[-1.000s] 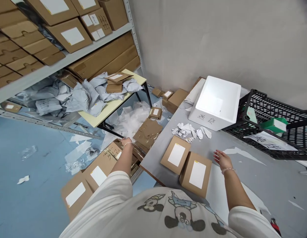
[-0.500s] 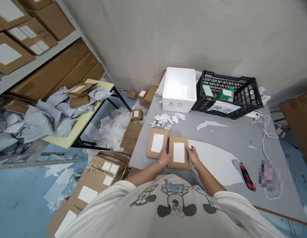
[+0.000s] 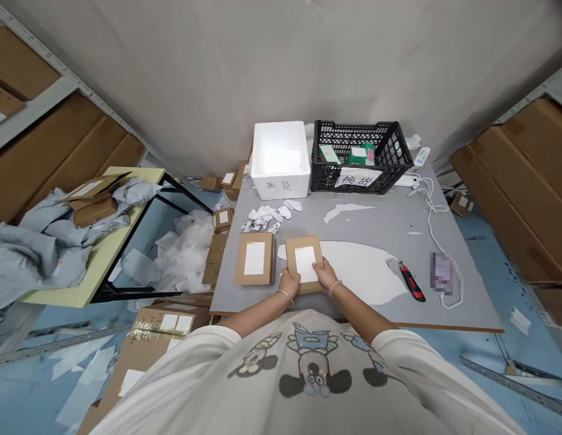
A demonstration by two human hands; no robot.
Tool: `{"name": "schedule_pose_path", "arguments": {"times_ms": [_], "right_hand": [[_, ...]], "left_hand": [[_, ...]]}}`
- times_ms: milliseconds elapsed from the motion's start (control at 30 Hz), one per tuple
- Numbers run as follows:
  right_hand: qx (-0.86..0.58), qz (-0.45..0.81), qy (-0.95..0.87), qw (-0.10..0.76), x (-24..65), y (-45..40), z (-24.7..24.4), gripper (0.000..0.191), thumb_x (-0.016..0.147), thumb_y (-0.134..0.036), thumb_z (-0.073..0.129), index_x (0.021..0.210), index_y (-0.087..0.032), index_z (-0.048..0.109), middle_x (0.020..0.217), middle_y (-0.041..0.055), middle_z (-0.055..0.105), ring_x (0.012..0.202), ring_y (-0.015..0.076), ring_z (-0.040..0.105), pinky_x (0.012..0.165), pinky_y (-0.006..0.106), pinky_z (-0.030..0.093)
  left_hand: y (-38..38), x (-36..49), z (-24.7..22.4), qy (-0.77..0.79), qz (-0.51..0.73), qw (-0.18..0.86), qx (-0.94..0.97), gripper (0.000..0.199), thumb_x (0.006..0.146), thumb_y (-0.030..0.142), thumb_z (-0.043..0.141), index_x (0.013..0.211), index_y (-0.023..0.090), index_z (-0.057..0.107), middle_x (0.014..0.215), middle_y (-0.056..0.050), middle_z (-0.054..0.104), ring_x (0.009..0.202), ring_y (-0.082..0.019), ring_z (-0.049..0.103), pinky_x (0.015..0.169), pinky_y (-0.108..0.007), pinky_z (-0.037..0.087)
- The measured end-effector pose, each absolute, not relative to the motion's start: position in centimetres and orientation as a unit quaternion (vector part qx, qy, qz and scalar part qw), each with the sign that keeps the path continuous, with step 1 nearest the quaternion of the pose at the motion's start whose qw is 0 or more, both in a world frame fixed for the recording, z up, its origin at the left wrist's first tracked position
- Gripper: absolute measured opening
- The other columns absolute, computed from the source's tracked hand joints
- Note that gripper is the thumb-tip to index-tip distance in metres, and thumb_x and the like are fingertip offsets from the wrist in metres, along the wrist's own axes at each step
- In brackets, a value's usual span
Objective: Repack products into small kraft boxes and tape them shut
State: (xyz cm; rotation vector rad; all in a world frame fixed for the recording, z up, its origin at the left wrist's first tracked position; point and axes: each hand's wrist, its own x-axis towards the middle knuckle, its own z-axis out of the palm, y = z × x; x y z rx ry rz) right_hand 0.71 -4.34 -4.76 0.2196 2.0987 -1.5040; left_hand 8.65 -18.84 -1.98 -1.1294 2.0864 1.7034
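Our left hand [image 3: 289,283] grips the lower left corner of a labelled cardboard box [image 3: 310,287], and our right hand [image 3: 326,275] closes on its right side, fingers lapping the edge of the white label [image 3: 305,260]. Half a second ago we had both hands around this box close beside the second cardboard box [image 3: 242,261]; now there is a wider gap between the two, and ours sits slightly turned. A second ago our left hand was off the desk, over the cartons on the left, and our right was free above the grey desk [image 3: 466,260]. We judge that our handling has narrowed to this one box, with the other set aside for now. Whether ours rests on the desk or is slightly raised, we cannot tell. It is near the desk's front edge, at the left end of a white sheet [image 3: 362,272]. Farther right we see a red and black utility knife [image 3: 412,284]; torn paper scraps [image 3: 263,219] lie in front of the white foam box [image 3: 283,186].
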Motion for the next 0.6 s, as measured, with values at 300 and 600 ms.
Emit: {"name": "schedule_pose_path", "arguments": {"times_ms": [300,600], "right_hand": [[0.159,-0.568,0.778,0.218,-3.0,11.4,-3.5,0.048,0.079,-0.034,0.062,0.123,-0.019,0.058,0.11,0.0088,0.071,0.097,0.023,0.068,0.088,0.036,0.051],[0.132,-0.609,0.731,0.277,-4.0,18.2,-4.8,0.06,0.083,-0.034,0.059,0.14,-0.02,0.047,0.128,0.0099,0.064,0.113,0.0225,0.063,0.098,0.036,0.047]], "left_hand": [[-5.7,2.7,-1.4,0.779,0.54,0.16,-0.276,0.042,0.081,0.023,0.059,0.122,0.013,0.057,0.122,-0.015,0.067,0.111,-0.026,0.064,0.093,-0.031,0.047],[1.0,2.3,-5.0,0.763,0.564,0.104,-0.3,0.034,0.09,0.029,0.05,0.119,0.013,0.058,0.126,-0.017,0.064,0.121,-0.026,0.058,0.105,-0.036,0.041]]}}
